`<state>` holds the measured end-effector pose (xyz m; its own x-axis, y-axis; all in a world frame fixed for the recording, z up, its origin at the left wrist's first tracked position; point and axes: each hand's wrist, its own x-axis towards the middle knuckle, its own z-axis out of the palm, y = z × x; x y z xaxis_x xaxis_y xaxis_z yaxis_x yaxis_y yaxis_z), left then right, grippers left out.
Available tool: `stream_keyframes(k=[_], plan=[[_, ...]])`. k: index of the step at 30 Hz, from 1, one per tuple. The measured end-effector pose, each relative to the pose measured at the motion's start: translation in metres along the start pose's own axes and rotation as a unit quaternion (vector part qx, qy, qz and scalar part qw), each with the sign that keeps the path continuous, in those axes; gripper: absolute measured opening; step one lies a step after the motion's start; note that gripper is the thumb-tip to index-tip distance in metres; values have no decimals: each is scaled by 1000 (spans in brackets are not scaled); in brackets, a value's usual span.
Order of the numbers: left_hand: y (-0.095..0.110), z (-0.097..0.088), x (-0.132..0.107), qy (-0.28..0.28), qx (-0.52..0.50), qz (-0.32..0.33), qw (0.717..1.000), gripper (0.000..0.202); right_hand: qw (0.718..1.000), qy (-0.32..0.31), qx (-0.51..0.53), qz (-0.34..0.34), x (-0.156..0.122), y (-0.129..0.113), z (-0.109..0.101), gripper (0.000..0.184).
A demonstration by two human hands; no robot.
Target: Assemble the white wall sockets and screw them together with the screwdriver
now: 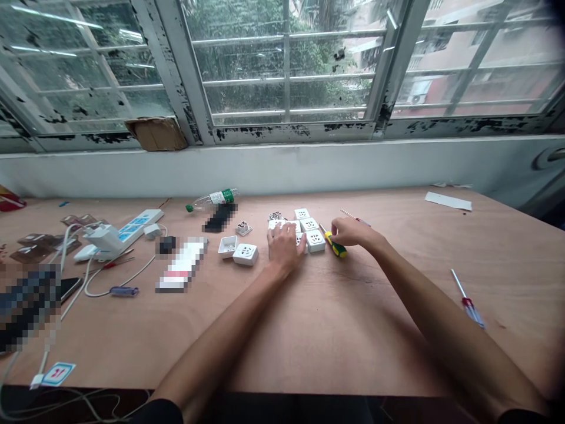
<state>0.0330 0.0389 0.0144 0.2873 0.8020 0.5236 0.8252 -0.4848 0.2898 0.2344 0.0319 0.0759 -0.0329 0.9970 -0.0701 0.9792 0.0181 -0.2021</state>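
Fingers spread, your left hand (286,244) covers white plastic sockets (315,239). Your right hand (351,231) (curled, grip unclear) touches a yellow-green screwdriver (337,247).

I see a clear plastic bottle (212,199) lying on its side far across the table (309,330), a white power strip (119,232) with cables to the left, a blue-handled screwdriver (123,291) near it, a red-and-blue screwdriver (468,299) well apart on the right, a paper slip (448,201) beyond it, torn cardboard (156,133) propped against the window (286,65)
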Motion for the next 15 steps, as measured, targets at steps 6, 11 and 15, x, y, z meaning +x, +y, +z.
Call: stream_keyframes(k=[6,11,15], plan=[[-16,0,9,-32,5,-101,994,47,999,20,0,-27,2,-1,5,18],[-12,3,2,9,1,-82,997,34,980,127,15,-150,1,-18,15,24],[-12,7,-1,28,-14,-69,997,26,954,153,20,-257,3,-33,38,37]])
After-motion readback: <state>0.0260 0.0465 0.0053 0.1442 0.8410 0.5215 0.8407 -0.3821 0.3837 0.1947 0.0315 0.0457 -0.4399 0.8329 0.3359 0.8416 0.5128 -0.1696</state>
